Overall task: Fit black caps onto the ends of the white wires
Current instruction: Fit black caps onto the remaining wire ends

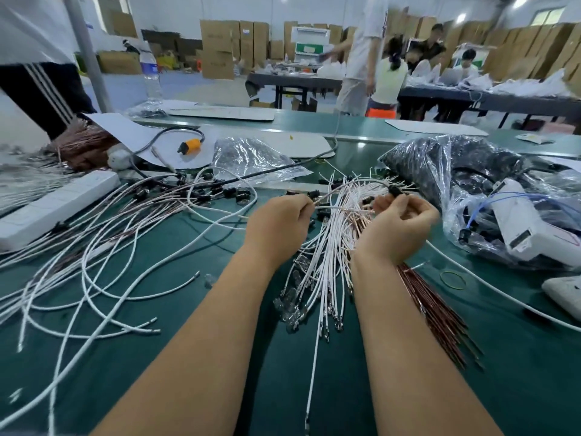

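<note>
My left hand (pixel 278 220) pinches the end of a thin wire (pixel 341 186) that arches over to my right hand (pixel 399 223). My right hand, palm up with curled fingers, holds a black cap (pixel 394 191) at that wire's other end. Between and below the hands lies a bundle of white wires (pixel 323 265) with metal terminals at their near ends. To the left, white wires fitted with black caps (pixel 220 193) spread over the green table (pixel 188 325).
A clear bag of black caps (pixel 440 162) sits at the right beside a bagged white tool (pixel 518 221). Another clear bag (pixel 251 158) lies behind. A white power strip (pixel 53 206) is at left, brown wires (pixel 440 313) at right, people and tables beyond.
</note>
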